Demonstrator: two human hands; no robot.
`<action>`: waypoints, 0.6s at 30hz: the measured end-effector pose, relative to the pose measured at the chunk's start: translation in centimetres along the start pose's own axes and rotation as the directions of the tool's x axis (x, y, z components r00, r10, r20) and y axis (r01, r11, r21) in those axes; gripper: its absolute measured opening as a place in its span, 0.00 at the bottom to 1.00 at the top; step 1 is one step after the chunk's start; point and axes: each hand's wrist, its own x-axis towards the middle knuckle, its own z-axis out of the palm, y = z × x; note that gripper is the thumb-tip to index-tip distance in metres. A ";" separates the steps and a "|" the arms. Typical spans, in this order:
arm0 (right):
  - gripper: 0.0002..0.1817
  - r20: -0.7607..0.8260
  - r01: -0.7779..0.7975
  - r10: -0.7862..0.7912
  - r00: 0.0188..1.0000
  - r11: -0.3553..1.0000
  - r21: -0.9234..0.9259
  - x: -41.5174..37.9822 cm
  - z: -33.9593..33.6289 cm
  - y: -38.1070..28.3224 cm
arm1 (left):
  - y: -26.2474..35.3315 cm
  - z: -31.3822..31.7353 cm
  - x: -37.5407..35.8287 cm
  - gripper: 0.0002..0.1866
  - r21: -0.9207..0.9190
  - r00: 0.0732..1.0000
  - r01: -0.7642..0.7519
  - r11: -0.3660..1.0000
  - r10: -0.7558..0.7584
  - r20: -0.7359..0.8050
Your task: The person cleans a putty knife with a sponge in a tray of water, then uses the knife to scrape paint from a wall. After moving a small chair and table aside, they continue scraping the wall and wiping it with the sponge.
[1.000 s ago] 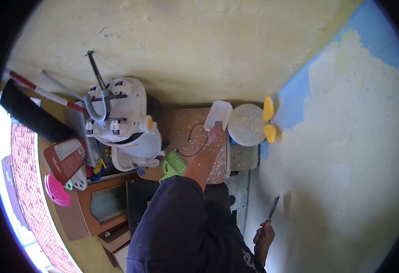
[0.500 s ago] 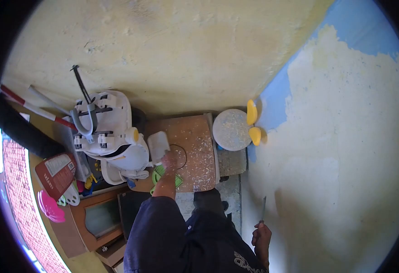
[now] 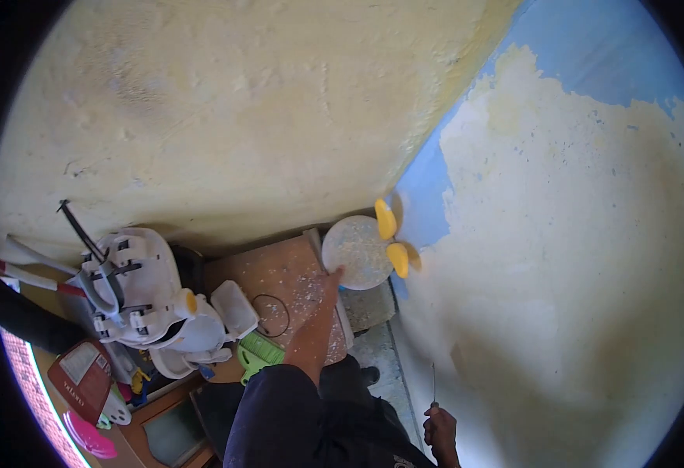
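Note:
My left hand (image 3: 333,282) reaches across a brown board (image 3: 279,265) strewn with pale flakes. Its fingers are at the near rim of a round, flake-speckled white top (image 3: 354,248), partly blurred, and nothing shows in them. To the left on the board sits a white rectangular tub (image 3: 234,309), close to a green plastic brush-like thing (image 3: 260,355). Low on the right, my right hand (image 3: 440,430) is closed round the handle of a thin-bladed scraper (image 3: 434,386), its blade pointing up and seen nearly edge-on, beside the wall.
Two yellow rounded pieces (image 3: 386,219) stick out where the round top meets the patchy blue-and-cream wall (image 3: 560,234). White plastic gear (image 3: 143,288) with straps crowds the left, near a brown container (image 3: 81,382) and a pink object (image 3: 88,435). A dark cord loop (image 3: 287,316) lies on the board.
My left hand has left the white tub and moved right to the round top. The tub's open side now shows. My view has shifted right; my right hand still holds the scraper.

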 end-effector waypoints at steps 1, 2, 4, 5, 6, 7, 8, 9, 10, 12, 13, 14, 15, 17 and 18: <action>0.20 -0.008 0.008 -0.008 1.000 1.000 0.025 -0.2 -0.1 0.0 | -0.2 -0.1 -0.1 0.38 -0.087 0.997 -0.069 0.994 0.072 0.033; 0.20 -0.019 0.000 0.001 1.000 1.000 0.025 -0.4 -0.3 0.5 | -0.4 -0.4 -0.2 0.35 -0.170 0.988 -0.133 0.976 0.145 0.055; 0.23 -0.040 -0.026 0.028 0.999 0.999 0.044 -0.2 -0.2 1.4 | -0.9 -0.7 0.0 0.32 -0.350 0.993 -0.014 0.937 0.054 0.105; 0.23 -0.049 -0.073 0.076 0.996 0.996 0.047 -0.3 -0.1 1.5 | -0.9 -0.9 0.3 0.28 -0.513 0.986 0.104 0.852 -0.021 0.165; 0.23 -0.049 -0.069 0.072 0.996 0.996 0.060 0.1 -0.1 1.9 | -0.7 -1.3 1.0 0.28 -0.507 0.985 0.098 0.856 -0.012 0.171; 0.20 -0.052 -0.050 0.053 0.997 0.997 0.059 0.2 -0.1 2.7 | -0.8 -1.9 1.5 0.27 -0.565 0.962 0.146 0.812 0.016 0.272; 0.18 -0.058 -0.026 0.029 0.998 0.998 0.057 0.4 -0.1 3.1 | -0.6 -2.2 2.1 0.26 -0.616 0.927 0.202 0.761 0.054 0.371; 0.18 -0.075 -0.040 0.040 0.996 0.999 0.004 0.4 0.0 3.4 | -0.5 -2.5 2.5 0.26 -0.609 0.922 0.208 0.765 0.053 0.383; 0.18 -0.084 -0.037 0.037 0.996 0.999 0.010 0.4 0.1 3.3 | -0.4 -2.6 3.1 0.25 -0.617 0.910 0.248 0.747 0.038 0.412; 0.19 -0.075 -0.043 0.040 0.996 0.998 -0.039 0.2 0.1 3.0 | -0.3 -2.8 4.0 0.24 -0.626 0.897 0.289 0.724 0.025 0.442; 0.19 -0.079 -0.040 0.037 0.996 0.999 -0.036 0.4 0.0 3.3 | -0.3 -2.7 4.8 0.24 -0.594 0.865 0.319 0.738 0.029 0.500; 0.19 -0.087 -0.028 0.023 0.996 0.998 -0.056 0.5 -0.4 3.9 | -0.5 -2.7 5.4 0.24 -0.560 0.831 0.347 0.752 0.029 0.555; 0.20 -0.092 -0.018 0.010 0.996 0.997 -0.078 0.7 -0.6 4.2 | -0.8 -2.6 5.9 0.24 -0.559 0.830 0.348 0.752 0.029 0.556; 0.20 -0.090 -0.014 0.009 0.996 0.998 -0.060 1.0 -0.5 4.1 | -0.2 -2.8 5.5 0.24 -0.659 0.838 0.348 0.667 0.093 0.537; 0.21 -0.086 -0.010 0.007 0.996 0.999 -0.036 1.1 -0.4 4.0 | 0.4 -3.0 5.4 0.24 -0.657 0.839 0.344 0.671 0.095 0.536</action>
